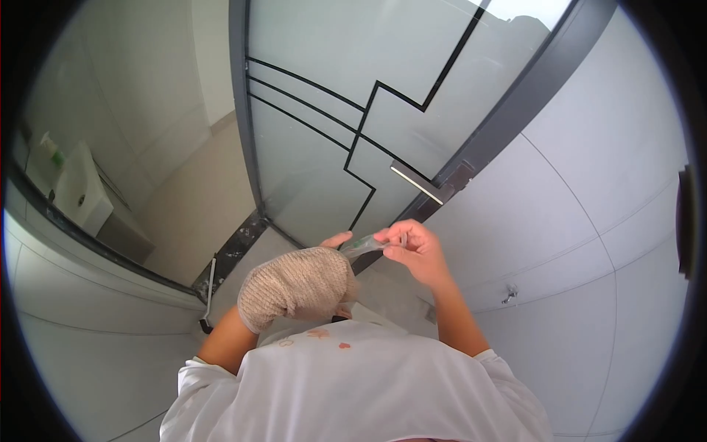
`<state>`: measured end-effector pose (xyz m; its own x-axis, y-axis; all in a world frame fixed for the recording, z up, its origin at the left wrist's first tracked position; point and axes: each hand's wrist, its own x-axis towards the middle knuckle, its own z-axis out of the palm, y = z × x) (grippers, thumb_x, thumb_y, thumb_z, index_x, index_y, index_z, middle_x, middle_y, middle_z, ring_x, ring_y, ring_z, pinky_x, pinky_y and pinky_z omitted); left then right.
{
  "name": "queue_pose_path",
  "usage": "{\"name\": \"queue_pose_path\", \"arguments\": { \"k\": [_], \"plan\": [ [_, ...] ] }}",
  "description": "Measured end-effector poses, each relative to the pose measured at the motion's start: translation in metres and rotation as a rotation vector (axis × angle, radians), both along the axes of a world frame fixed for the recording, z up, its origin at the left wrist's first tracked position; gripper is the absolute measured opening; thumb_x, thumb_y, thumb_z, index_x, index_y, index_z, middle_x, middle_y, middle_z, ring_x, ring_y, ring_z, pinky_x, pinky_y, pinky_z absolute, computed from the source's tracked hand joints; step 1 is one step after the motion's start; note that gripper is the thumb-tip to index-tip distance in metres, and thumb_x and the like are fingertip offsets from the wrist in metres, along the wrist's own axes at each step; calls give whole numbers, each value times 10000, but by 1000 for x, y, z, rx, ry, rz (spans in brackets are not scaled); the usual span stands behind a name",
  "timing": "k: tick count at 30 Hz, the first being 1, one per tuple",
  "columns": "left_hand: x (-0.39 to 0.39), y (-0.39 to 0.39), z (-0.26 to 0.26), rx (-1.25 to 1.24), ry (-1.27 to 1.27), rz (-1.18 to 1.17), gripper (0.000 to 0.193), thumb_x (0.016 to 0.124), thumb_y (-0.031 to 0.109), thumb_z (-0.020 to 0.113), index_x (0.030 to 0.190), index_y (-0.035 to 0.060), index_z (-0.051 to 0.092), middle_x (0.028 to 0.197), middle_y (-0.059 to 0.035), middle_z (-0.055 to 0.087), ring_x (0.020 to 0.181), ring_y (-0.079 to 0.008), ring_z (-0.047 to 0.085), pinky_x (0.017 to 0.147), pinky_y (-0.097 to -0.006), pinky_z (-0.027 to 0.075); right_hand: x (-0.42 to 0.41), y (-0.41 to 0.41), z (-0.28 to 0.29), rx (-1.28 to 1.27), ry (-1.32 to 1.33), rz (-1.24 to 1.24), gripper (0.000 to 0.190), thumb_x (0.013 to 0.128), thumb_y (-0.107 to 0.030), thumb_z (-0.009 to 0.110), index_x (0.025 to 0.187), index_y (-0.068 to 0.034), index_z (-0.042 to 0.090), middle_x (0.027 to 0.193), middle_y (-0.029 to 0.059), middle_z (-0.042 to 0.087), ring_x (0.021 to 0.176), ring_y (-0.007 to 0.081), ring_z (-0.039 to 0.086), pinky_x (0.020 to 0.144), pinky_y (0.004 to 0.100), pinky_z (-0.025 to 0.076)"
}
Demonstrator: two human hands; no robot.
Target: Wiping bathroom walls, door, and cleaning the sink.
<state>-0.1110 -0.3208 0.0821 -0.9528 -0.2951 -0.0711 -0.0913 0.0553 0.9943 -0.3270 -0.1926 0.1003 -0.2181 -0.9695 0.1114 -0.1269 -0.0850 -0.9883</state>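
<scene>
A beige ribbed cloth mitt (pixel 301 282) covers most of my left hand (pixel 336 240). Only a thumb or finger shows past its far edge, and the rest is hidden. My right hand (pixel 414 251) pinches a clear plastic item (pixel 363 246) with a green mark, perhaps a small bottle or wrapper. Its left end reaches the mitt, but whether my left fingers grip it I cannot tell. Both hands are in front of my white shirt, with the lower part of a frosted glass door (pixel 315 193) beyond them.
The door's dark frame (pixel 530 105) carries a lever handle (pixel 422 185) above my right hand. At left, past a dark stone threshold (pixel 240 248), are a white washbasin (pixel 83 188) and a pump bottle (pixel 52 149). A white-handled tool (pixel 211 287) leans there. A metal tap (pixel 509 294) juts from the right wall.
</scene>
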Motion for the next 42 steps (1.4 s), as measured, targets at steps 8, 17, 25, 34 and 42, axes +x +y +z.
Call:
{"name": "queue_pose_path", "arguments": {
  "k": [8,17,25,34,42],
  "plan": [
    [38,-2,4,-868,246,-100,651,742,143,664,1325,81,381,839,-51,581,845,-181,579,902,-305,430,45,-63,-17,-231,64,-39,230,818,-35,632,1043,-28,588,1101,90,596,908,102,566,774,242,468],
    [87,-24,-12,-647,239,105,627,776,133,634,1339,77,364,884,-39,580,866,-160,574,899,-288,429,88,-101,-10,-24,362,234,406,780,-27,640,1174,-53,541,1190,112,553,1012,192,580,818,325,510],
    [105,-34,-28,-462,260,239,606,806,123,607,1352,74,349,924,-29,579,885,-142,570,897,-273,427,126,-153,-18,-416,747,180,255,757,10,624,1009,-31,618,1048,131,631,935,253,630,777,307,519],
    [130,-72,-18,-321,241,683,582,840,113,577,1367,70,332,969,-17,579,907,-122,566,894,-256,425,173,-266,10,-876,856,342,198,721,24,613,912,-28,625,940,92,650,817,242,647,698,327,543],
    [133,-71,-15,-250,193,1157,561,870,103,549,1379,66,317,1009,-6,578,926,-104,562,892,-241,423,231,-330,8,-1096,673,680,233,682,55,610,898,-33,606,940,81,642,793,240,649,653,325,549]
  ]
}}
